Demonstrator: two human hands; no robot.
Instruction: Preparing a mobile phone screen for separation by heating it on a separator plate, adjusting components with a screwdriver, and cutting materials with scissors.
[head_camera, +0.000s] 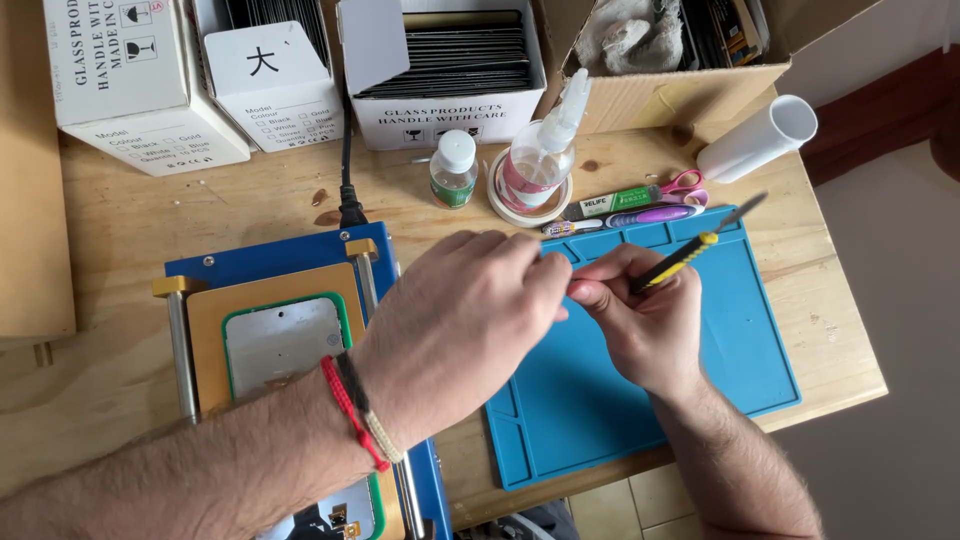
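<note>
A wooden table (120, 230) is holding everything. At the far left, white boxes (140, 80) are standing at the back edge. In front of them a blue machine (260, 250) is sitting, with a gold plate and a green frame (285, 305) on top. A black cord (348, 190) is running into the back of it.

The left hand (460, 330) is reaching across from the left, over the machine. A red, black and tan band (360, 410) is sitting on its wrist. Its fingers are curling together and meeting the other hand in the middle. I cannot tell what it is pinching, because the fingers are hiding it.

Behind the hands, a small bottle with a white cap (453, 168) is standing next to a clear spray bottle (545, 145), which is sitting inside a roll of tape (527, 205). More boxes are standing behind them.

The right hand (645, 320) is hovering over a blue mat (740, 340), touching the left fingertips. It is squeezing tight on a yellow and black knife tool (690, 255). The tool is tilting up and to the right, with its thin dark tip (745, 210) pointing away from the hands.

Just past the mat's back edge, some pens and pink scissors (640, 205) are lying in a row. At the far right, a white tube (760, 138) is lying on the table near a brown cardboard box (680, 100).
</note>
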